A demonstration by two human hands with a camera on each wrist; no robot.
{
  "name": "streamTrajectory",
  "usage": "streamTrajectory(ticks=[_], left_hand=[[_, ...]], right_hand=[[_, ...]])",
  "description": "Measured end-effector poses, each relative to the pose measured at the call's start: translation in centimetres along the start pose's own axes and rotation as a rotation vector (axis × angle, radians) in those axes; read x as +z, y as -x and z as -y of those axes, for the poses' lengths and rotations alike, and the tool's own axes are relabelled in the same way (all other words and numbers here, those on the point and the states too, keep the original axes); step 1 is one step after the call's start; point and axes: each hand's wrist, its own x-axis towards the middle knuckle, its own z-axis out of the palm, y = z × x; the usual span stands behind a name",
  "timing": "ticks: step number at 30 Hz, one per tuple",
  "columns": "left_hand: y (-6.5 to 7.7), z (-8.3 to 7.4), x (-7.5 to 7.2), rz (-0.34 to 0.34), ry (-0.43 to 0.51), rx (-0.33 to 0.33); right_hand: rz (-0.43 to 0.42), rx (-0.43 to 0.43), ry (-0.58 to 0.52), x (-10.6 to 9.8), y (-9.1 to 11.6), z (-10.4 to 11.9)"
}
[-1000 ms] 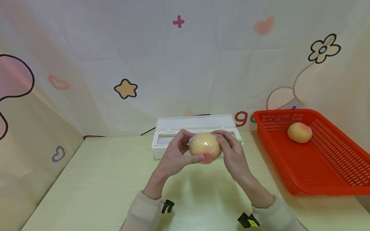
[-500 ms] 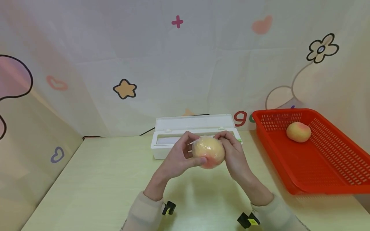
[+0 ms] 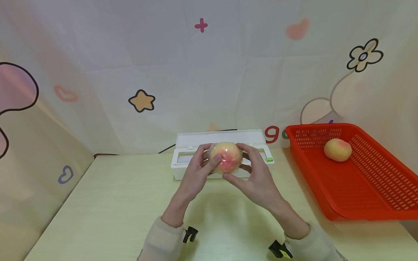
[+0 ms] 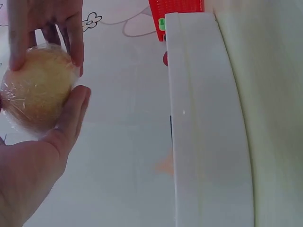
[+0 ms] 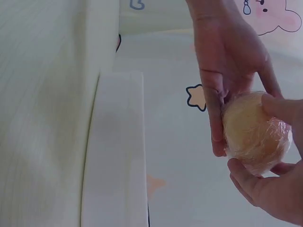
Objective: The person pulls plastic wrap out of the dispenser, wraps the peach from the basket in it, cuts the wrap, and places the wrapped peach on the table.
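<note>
A yellow-pink peach (image 3: pixel 227 158), wrapped in shiny clear plastic film, is held up between both hands above the table. My left hand (image 3: pixel 193 176) grips it from the left, thumb across its front and fingers behind. On the other side my right hand (image 3: pixel 259 180) holds it with the index finger near the top and the thumb under the lower edge. Wrinkled film shows on the peach (image 5: pixel 255 132) in the right wrist view. Behind the hands stands a long white box (image 3: pixel 183 172), its lid (image 3: pixel 219 137) raised and a green slider (image 3: pixel 269 159) at its right end.
A red plastic basket (image 3: pixel 331 206) stands on the right of the table (image 3: pixel 114 210), with a second peach (image 3: pixel 337 149) inside. A patterned cloth (image 3: pixel 183 72) hangs behind, and a black cable (image 3: pixel 167 148) runs behind the box.
The peach has been turned so more of its pink side faces the head camera, and it has risen slightly. My right hand has spread, its thumb now under the peach.
</note>
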Motion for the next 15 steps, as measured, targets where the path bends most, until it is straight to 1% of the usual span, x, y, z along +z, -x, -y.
streamTrajectory(ticks=[5,7,10,12,14,15], left_hand=[[0.2,-0.6,0.1,0.068,-0.133,-0.013],[0.3,-0.9,0.2,0.068,-0.199,-0.009],[0.4,-1.0,0.1,0.056,-0.266,-0.003],[0.5,-1.0,-0.3,0.038,-0.315,0.034],[0.4,-1.0,-0.8,0.04,-0.348,0.105],[0.5,-1.0,-1.1,0.043,-0.371,0.151]], right_hand=[[-0.029,0.024,0.028,0.3,0.0,0.0],[-0.033,0.045,0.025,0.4,0.0,-0.1],[-0.031,0.081,0.011,0.4,-0.1,-0.3],[-0.023,0.107,-0.01,0.4,-0.1,-0.4],[-0.017,0.138,-0.034,0.3,-0.2,-0.6],[-0.013,0.153,-0.044,0.2,-0.2,-0.6]])
